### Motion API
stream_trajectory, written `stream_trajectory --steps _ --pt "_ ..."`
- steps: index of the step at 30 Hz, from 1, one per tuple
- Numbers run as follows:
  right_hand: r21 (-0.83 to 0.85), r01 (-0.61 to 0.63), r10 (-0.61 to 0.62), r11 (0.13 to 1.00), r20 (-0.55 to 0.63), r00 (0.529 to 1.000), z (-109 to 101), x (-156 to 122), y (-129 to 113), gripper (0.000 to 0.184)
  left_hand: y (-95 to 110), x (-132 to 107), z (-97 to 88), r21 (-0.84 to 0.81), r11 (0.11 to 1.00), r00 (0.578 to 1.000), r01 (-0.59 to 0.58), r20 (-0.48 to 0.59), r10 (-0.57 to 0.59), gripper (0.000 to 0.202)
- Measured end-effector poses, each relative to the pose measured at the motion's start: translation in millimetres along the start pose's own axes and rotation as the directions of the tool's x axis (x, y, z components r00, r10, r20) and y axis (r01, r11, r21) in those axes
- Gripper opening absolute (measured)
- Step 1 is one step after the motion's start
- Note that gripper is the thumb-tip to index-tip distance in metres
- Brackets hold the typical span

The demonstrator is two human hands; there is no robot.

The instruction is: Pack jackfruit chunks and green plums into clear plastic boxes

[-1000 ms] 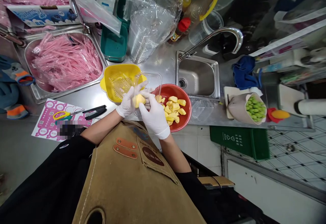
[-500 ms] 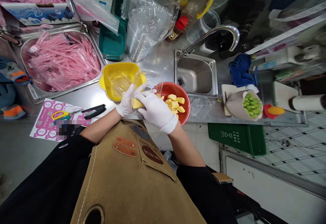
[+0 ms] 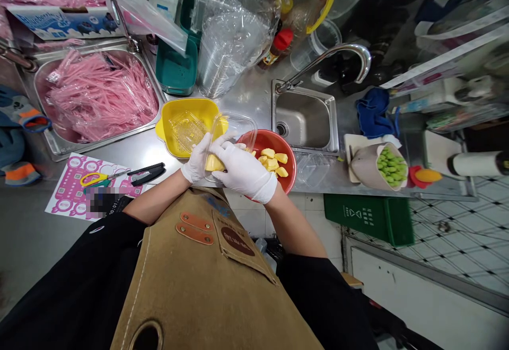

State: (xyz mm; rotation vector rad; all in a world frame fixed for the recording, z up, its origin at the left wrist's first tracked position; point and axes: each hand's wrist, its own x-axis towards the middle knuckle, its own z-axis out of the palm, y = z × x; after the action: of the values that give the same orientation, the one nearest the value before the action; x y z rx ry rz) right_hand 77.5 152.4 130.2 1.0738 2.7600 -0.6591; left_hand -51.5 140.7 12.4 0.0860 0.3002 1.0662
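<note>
My gloved left hand point(image 3: 196, 163) grips the near left side of a clear plastic container point(image 3: 233, 122) with its lid raised. Inside the container lies a piece of yellow fruit point(image 3: 214, 163), perhaps jackfruit. My gloved right hand point(image 3: 246, 168) reaches over the container, its fingers bent around the fruit, with the fingertips partly hidden. Just right of the container, partly behind my right hand, stands a red bowl point(image 3: 292, 154) with several more yellow fruit pieces point(image 3: 271, 163). Behind my left hand is a yellow basket point(image 3: 169, 111) with a perforated bottom and clear plastic in it.
A sink point(image 3: 153, 69) full of pink wrapped items is at left; a small sink point(image 3: 306, 116) lies right. Scissors point(image 3: 95, 178) and a black stapler point(image 3: 147, 174) rest on a pink printed sheet point(image 3: 67, 188). Stacked clear containers point(image 3: 220, 58) stand behind.
My right hand has shifted very slightly at the container. The view has moved a little; both hands stay on the container and fruit.
</note>
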Motion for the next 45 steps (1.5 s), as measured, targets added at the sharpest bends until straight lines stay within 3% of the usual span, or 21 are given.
stream_trajectory --steps 2,5,8,12,16,24,32,36,41,45 --pt "-0.003 -0.013 0.013 1.0 -0.038 0.999 0.5 -1.4 -1.2 0.044 0.0 0.4 -0.2 0.014 1.0 1.0 -0.028 -0.009 0.028 0.089" --pt "-0.013 -0.205 0.201 0.979 -0.124 0.972 -0.9 -1.3 -9.8 0.034 -0.5 -0.1 2.1 0.054 0.991 0.992 -0.119 -0.024 0.12 0.088" --pt "-0.005 -0.337 0.332 0.942 -0.145 0.932 -4.1 1.4 -20.9 0.041 -0.8 -2.2 6.4 0.062 0.973 0.974 -0.222 -0.035 0.224 0.086" --pt "0.016 -0.258 0.258 0.966 -0.073 0.963 -8.1 2.8 -22.9 0.037 2.1 -5.6 10.9 0.046 0.968 0.967 -0.246 -0.052 0.248 0.087" --pt "0.025 -0.153 0.155 0.988 -0.094 0.984 -8.3 3.9 -15.6 0.04 4.8 -7.3 11.7 0.048 0.973 0.97 -0.228 -0.075 0.231 0.085" --pt "-0.013 -0.064 0.063 0.998 -0.082 0.995 -5.6 15.8 -14.5 0.035 3.8 -7.1 11.1 0.049 0.972 0.972 -0.229 -0.036 0.231 0.085" --pt "0.108 -0.082 0.083 0.991 0.0 0.997 -14.7 8.6 -15.0 0.042 6.9 -13.4 16.6 0.039 0.977 0.974 -0.21 -0.082 0.213 0.082" --pt "0.128 -0.089 0.092 0.988 -0.014 0.996 -11.6 10.4 -11.5 0.044 8.6 -13.2 15.0 0.045 0.976 0.974 -0.211 -0.075 0.214 0.085" --pt "0.178 0.032 -0.021 0.983 -0.062 0.998 -3.5 15.9 -7.8 0.031 8.4 -11.6 10.5 0.07 0.968 0.968 -0.24 -0.063 0.245 0.085" --pt "0.16 -0.016 0.031 0.987 -0.09 0.995 -4.1 17.7 -5.9 0.028 7.7 -9.0 4.2 0.1 0.965 0.968 -0.241 -0.051 0.247 0.087"
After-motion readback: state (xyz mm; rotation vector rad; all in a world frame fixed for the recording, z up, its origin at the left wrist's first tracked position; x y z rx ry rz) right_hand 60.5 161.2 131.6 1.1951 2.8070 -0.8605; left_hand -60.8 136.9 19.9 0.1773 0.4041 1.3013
